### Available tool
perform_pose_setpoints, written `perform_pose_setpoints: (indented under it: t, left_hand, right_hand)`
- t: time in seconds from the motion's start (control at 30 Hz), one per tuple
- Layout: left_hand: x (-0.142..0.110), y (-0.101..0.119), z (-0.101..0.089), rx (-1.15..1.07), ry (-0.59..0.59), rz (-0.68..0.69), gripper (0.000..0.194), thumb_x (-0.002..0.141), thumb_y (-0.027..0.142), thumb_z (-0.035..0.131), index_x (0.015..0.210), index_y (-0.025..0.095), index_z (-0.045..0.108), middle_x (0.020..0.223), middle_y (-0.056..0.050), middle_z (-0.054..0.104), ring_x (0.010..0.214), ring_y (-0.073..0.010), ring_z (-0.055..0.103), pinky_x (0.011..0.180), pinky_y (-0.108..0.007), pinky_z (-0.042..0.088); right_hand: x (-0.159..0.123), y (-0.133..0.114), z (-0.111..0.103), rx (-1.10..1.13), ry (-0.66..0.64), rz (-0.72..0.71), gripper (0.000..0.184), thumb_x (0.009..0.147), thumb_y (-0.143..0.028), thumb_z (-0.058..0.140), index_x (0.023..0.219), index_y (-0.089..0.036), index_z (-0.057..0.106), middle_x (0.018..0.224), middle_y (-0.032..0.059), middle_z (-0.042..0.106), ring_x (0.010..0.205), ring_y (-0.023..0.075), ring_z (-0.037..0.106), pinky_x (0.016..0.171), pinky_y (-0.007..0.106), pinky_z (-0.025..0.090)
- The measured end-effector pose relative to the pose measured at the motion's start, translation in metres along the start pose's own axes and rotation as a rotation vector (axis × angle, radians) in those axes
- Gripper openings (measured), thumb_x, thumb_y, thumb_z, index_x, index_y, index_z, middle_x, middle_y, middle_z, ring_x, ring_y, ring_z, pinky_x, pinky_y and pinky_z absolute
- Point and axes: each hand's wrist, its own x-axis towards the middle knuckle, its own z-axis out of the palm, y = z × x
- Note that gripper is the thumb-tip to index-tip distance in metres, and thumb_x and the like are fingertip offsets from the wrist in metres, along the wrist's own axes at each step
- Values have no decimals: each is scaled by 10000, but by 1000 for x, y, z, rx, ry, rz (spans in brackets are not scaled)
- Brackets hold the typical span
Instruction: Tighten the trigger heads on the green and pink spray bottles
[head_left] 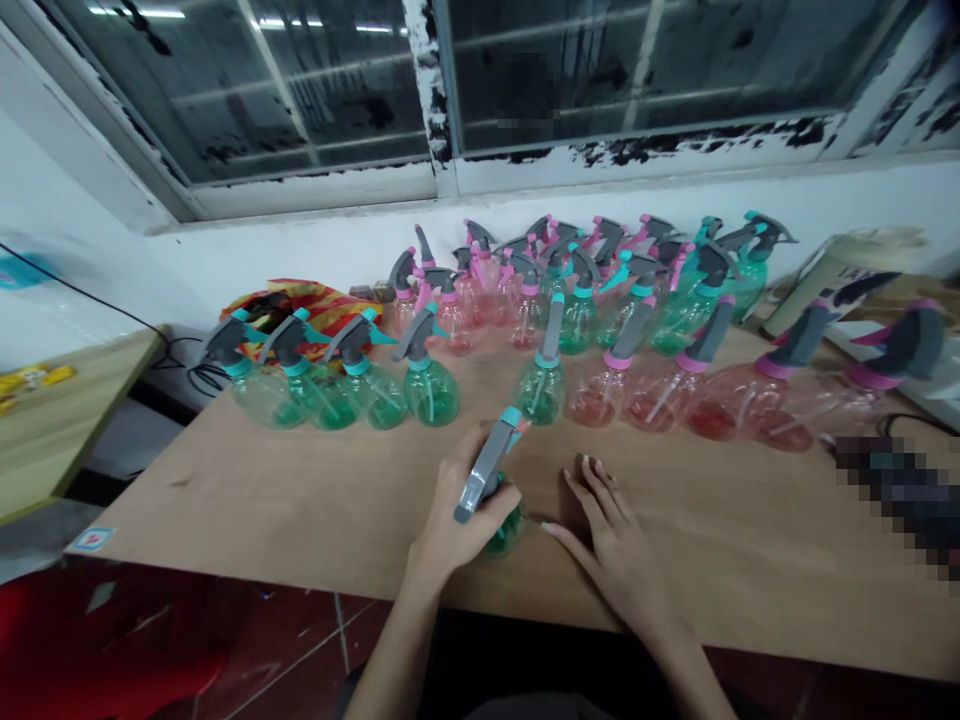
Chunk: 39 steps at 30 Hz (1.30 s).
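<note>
My left hand [466,500] is wrapped round the neck of a green spray bottle [504,530] near the table's front edge. Its grey and teal trigger head shows above my fingers, while much of the body is hidden behind the hand. To the right, my right hand [611,530] rests on the tabletop with fingers stretched out and nothing in it. Just beyond the held bottle stands another green spray bottle [540,390]. A row of pink spray bottles [596,395] runs from there to the right, and several green spray bottles [433,395] line up on the left.
A dense group of pink and green spray bottles [577,315] stands along the wall. A red and yellow bag [300,300] lies at the back left, with a beige bag [840,270] at the back right. A red stool [105,640] is below the wooden table [300,510].
</note>
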Motion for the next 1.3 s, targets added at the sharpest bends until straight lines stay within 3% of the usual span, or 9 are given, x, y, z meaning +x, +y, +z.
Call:
perform_pose_setpoints:
  t: [0.2, 0.33, 0.53, 0.77, 1.0, 1.3]
  left_hand:
    - [-3, -3, 0, -51, -9, -132, 331, 717, 119, 537, 985, 284, 636, 970, -9, 710, 932, -219, 688, 878, -380, 550]
    - [-3, -6, 3, -57, -3, -144, 227, 747, 158, 567, 938, 265, 628, 933, -24, 708, 902, -231, 694, 843, -392, 560]
    - [2, -7, 9, -24, 16, -86, 479, 773, 137, 572, 1225, 295, 578, 1207, -41, 672, 1114, -261, 639, 986, -451, 505]
    - [2, -16, 21, -4, 79, -120, 398, 782, 165, 571, 1168, 265, 572, 1169, -60, 672, 1015, -243, 678, 887, -416, 563]
    - [4, -17, 21, -68, 51, -120, 434, 788, 145, 553, 1204, 268, 552, 1258, -66, 623, 1049, -238, 664, 923, -423, 550]
    - [4, -18, 22, -56, 67, -119, 471, 777, 123, 556, 1216, 295, 553, 1163, -50, 656, 999, -224, 677, 908, -397, 549]
  right_hand:
    - [0, 1, -1, -8, -2, -5, 648, 913, -563, 486, 1425, -169, 436, 1510, 161, 409, 1423, 320, 317, 1122, 569, 325]
    - [0, 0, -2, -20, -25, -3, 651, 915, -558, 484, 1413, -141, 447, 1514, 174, 400, 1430, 320, 300, 1124, 565, 325]
    - [1, -1, -3, 1, -12, 12, 643, 915, -545, 492, 1438, -177, 423, 1526, 155, 387, 1433, 316, 295, 1125, 573, 319]
    - [1, 0, -2, 0, -17, 12, 646, 915, -548, 491, 1437, -174, 423, 1525, 159, 386, 1436, 313, 289, 1118, 580, 325]
    - [1, -1, -3, -36, -14, 1, 640, 912, -547, 498, 1395, -127, 470, 1515, 181, 394, 1433, 317, 295, 1128, 569, 311]
    - [0, -1, -3, -38, -22, 2, 634, 922, -541, 482, 1406, -131, 455, 1516, 179, 394, 1440, 312, 280, 1128, 567, 314]
